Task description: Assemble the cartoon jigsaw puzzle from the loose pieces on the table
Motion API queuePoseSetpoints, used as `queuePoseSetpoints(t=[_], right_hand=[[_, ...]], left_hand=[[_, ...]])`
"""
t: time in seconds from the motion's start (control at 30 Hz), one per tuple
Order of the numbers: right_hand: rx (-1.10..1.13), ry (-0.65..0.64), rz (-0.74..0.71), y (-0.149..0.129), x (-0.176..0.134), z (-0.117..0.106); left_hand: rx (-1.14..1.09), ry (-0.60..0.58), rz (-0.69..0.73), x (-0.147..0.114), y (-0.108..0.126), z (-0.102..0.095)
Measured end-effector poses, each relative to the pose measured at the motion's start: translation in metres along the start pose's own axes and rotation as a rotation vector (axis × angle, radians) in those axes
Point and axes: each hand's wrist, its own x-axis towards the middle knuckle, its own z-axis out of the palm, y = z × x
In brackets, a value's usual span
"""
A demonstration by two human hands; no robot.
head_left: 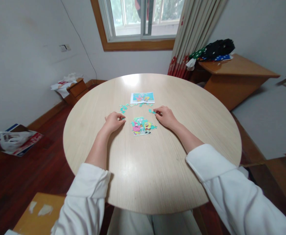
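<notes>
A round, pale wooden surface (pixel 145 176) carries a small cartoon jigsaw. The half-built puzzle (pixel 143 126) lies near the middle of the surface, flat, showing a pink figure and a yellow figure on a teal ground. Both hands rest palm down on either side of it.

The left hand (pixel 113 121) sits just to the left of the puzzle. Its fingers (pixel 120 120) are curled in, and the tips pinch or press a small teal piece (pixel 123 119) against the surface; whether the piece is lifted cannot be told.

The right hand (pixel 166 117) lies just to the right of the puzzle and a little farther back. Its fingers (pixel 158 113) are bent and closed loosely over a loose teal piece (pixel 152 111), touching it at the tips.

More loose pieces (pixel 130 106) lie scattered in an arc behind the puzzle, between the two hands and the reference picture (pixel 142 97). That picture lies flat toward the far edge of the surface, well apart from both hands. Both forearms are bare, with white sleeves (pixel 213 166) pushed up toward the elbows.
</notes>
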Motion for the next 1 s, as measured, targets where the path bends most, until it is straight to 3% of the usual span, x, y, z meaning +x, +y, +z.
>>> queuePoseSetpoints(t=[0.33, 0.67, 0.83, 1.0], right_hand=[[0.004, -0.006, 0.009, -0.002, 0.0, -0.001], [0.05, 0.044, 0.018, -0.005, 0.001, -0.001], [0.081, 0.158, 0.035, 0.004, 0.001, -0.012], [0.039, 0.291, 0.195, 0.032, 0.0, -0.025]], left_hand=[[0.035, 0.121, -0.027, 0.005, -0.008, 0.004], [0.048, 0.116, -0.033, 0.004, -0.008, 0.005], [0.031, 0.155, -0.061, 0.004, -0.007, 0.005], [-0.041, 0.3, -0.124, 0.006, -0.007, 0.003]])
